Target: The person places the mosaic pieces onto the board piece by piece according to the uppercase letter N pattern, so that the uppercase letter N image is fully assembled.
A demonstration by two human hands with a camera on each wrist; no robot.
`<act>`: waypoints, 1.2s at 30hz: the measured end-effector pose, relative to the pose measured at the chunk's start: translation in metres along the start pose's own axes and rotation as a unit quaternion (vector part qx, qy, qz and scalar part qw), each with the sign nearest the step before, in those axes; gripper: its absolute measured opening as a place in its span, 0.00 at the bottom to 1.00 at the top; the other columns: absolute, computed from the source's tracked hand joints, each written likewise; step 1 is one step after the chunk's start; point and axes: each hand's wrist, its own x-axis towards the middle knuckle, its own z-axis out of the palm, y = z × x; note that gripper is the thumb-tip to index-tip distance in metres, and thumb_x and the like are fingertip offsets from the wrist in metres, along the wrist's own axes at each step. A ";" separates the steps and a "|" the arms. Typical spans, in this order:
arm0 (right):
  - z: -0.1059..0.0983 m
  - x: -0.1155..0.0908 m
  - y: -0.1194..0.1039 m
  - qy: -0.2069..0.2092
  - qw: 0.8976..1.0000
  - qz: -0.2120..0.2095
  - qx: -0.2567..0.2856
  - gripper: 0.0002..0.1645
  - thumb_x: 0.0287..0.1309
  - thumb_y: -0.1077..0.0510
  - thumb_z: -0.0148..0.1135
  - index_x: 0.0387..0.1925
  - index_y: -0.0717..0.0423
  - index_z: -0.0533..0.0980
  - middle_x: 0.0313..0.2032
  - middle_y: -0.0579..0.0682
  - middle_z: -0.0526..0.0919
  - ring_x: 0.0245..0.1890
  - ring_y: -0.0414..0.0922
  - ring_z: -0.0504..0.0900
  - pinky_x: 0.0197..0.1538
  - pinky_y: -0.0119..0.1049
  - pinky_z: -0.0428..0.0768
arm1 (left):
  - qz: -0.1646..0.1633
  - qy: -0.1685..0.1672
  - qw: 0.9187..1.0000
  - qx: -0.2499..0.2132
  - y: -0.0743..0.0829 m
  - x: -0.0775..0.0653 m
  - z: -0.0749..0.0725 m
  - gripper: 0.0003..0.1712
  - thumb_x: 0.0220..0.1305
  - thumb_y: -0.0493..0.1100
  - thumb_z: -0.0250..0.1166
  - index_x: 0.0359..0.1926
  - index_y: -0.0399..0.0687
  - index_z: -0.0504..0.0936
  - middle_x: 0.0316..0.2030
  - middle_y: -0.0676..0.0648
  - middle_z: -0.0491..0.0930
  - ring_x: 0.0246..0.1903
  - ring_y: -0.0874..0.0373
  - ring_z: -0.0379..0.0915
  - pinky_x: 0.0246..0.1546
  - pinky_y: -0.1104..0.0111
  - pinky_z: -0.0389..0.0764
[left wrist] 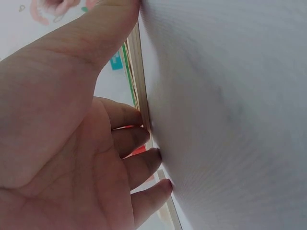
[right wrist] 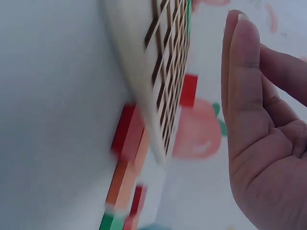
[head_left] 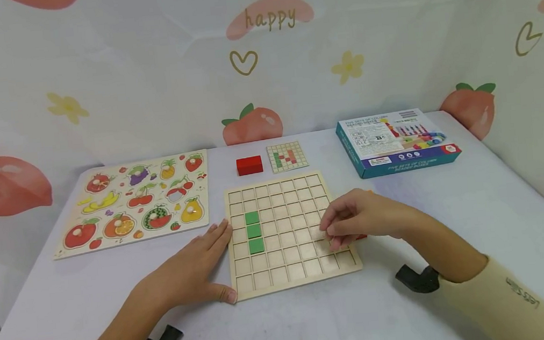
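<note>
A square wooden grid board (head_left: 297, 281) lies on the table with three green tiles (head_left: 254, 231) in a column near its left side. My left hand (head_left: 189, 274) rests flat on the table, with fingertips and thumb against the board's left edge. Over the board's right side hovers my right hand (head_left: 359, 219), thumb and fingertips close together and fingers loosely bent; nothing shows between them in the right wrist view. Beyond the board's edge in that view lie a red block (right wrist: 128, 132), an orange block (right wrist: 121, 184) and a green block (right wrist: 111, 221), mostly hidden behind my hand in the head view.
Behind the board are a red block (head_left: 249, 165) and a small grid card (head_left: 287, 157) with green and red squares. A fruit puzzle board (head_left: 134, 203) lies at the left. At the back right sits a blue-sided box (head_left: 396, 143). A printed cloth hangs behind the table.
</note>
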 end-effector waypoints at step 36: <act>-0.059 -0.042 0.050 0.138 0.952 0.115 -0.247 0.17 0.53 0.56 0.75 0.41 0.60 0.81 0.30 0.49 0.80 0.33 0.46 0.77 0.36 0.38 0.83 | -0.004 -0.002 1.000 0.004 -0.001 0.000 0.003 0.75 0.42 0.79 0.67 0.79 0.38 0.49 0.78 0.40 0.44 0.76 0.41 0.40 0.72 0.44 0.52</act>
